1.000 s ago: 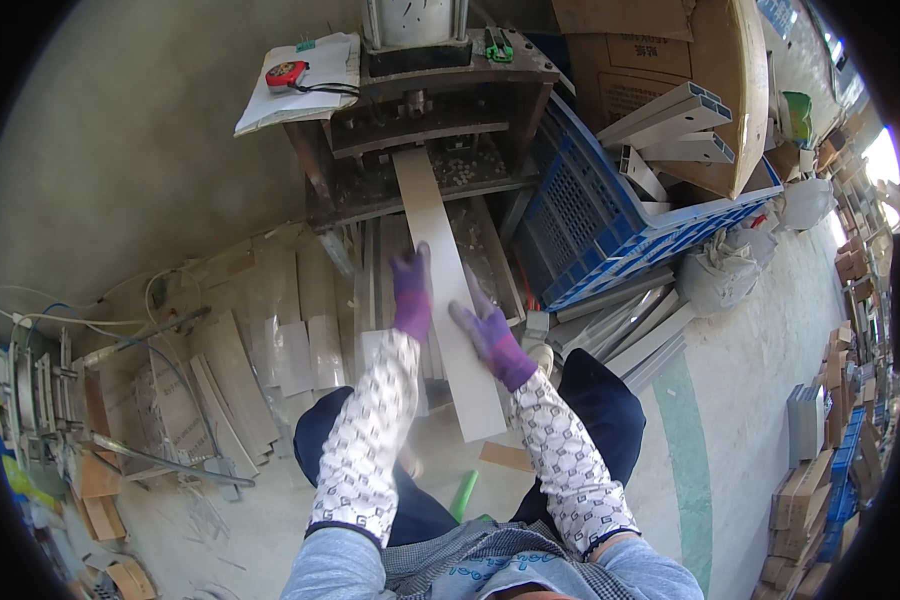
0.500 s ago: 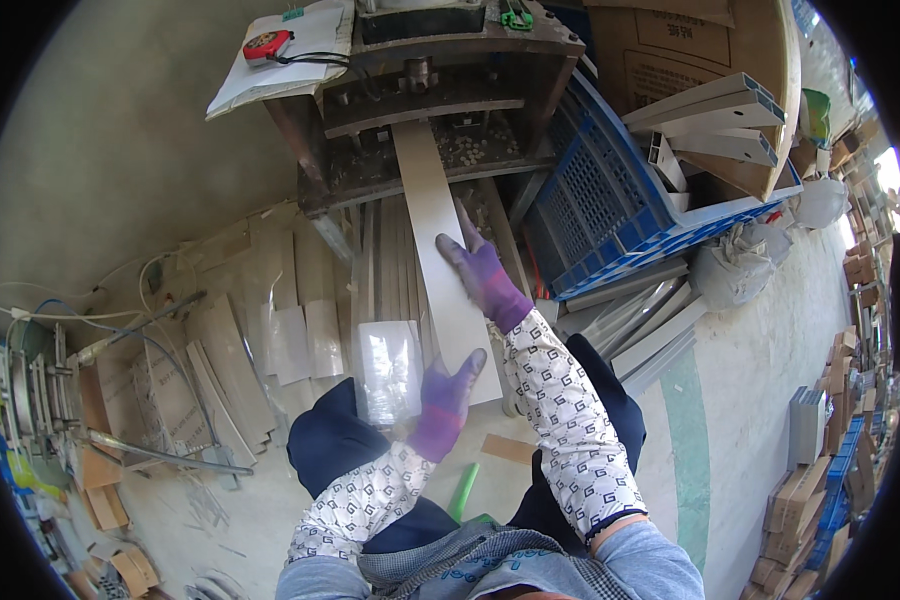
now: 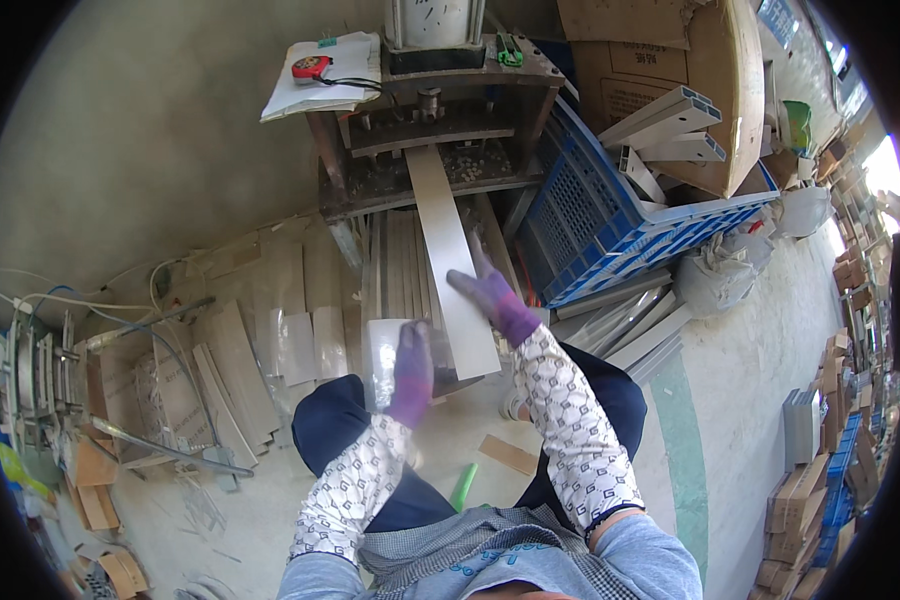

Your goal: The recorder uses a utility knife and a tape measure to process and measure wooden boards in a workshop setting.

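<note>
A long, flat, pale metal profile (image 3: 457,280) slopes away from me, its far end in the opening of a dark metal press (image 3: 332,165). My right hand (image 3: 494,300), in a purple-grey glove, grips the profile's right edge, thumb on top and fingers partly hidden at the side. To the left of the near end is my left hand (image 3: 411,375), gloved alike, fingers stretched upward and somewhat blurred. It is apart from the profile and holds nothing. Just beyond it lies a shiny plastic-wrapped pack (image 3: 381,345).
More long profiles (image 3: 398,250) lie beneath the press. At right, a blue crate (image 3: 600,225) holds cut tubes (image 3: 670,120) and a cardboard box (image 3: 720,90). Paper sheets (image 3: 305,95) and a red tape measure (image 3: 311,68) sit on the press. Flat strips (image 3: 232,350) lean along the wall.
My left hand has come off the profile's near end and moved left. My right hand stays on the profile. The view has shifted, so the press appears lower.
</note>
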A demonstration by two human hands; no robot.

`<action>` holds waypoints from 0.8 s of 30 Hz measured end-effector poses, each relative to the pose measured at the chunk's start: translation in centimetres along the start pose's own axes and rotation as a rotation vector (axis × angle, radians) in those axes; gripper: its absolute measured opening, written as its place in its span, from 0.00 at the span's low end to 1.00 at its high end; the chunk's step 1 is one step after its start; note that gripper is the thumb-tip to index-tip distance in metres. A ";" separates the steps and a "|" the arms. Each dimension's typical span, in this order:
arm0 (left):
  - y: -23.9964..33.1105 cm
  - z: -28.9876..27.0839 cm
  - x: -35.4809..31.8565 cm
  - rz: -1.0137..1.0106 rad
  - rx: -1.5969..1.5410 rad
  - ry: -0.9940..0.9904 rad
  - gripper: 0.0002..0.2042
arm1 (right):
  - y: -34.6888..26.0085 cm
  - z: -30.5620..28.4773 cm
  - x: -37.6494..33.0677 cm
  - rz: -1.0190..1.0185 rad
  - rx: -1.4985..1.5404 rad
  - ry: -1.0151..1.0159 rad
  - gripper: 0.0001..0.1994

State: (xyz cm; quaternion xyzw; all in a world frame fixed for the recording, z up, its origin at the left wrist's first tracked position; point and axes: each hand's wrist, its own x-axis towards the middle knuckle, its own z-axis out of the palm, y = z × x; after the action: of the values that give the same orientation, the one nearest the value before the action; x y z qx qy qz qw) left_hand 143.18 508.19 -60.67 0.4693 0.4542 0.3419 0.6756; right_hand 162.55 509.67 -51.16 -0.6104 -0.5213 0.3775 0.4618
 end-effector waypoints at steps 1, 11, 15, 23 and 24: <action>0.7 -0.7 0.2 -0.023 -0.008 -0.010 0.30 | 0.2 0.5 -1.1 -0.011 0.001 -0.004 0.43; 4.3 1.1 1.1 0.734 0.895 0.041 0.44 | 1.7 0.7 -6.2 -0.185 0.048 0.022 0.25; 3.8 1.0 1.7 0.779 0.893 0.135 0.44 | -1.3 0.4 -11.0 0.032 0.147 -0.008 0.21; 10.1 5.7 -0.6 1.266 0.482 0.188 0.29 | -12.7 -1.2 -17.8 0.173 1.335 -0.293 0.37; 11.4 6.1 -2.7 1.065 0.420 0.121 0.30 | -12.2 -2.0 -17.2 0.036 1.267 -0.144 0.42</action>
State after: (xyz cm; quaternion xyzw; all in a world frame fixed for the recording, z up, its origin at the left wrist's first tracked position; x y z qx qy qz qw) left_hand 147.50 507.55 -48.24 0.7369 0.2512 0.5639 0.2754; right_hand 157.98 492.72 -39.28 -0.2006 -0.2163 0.6603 0.6907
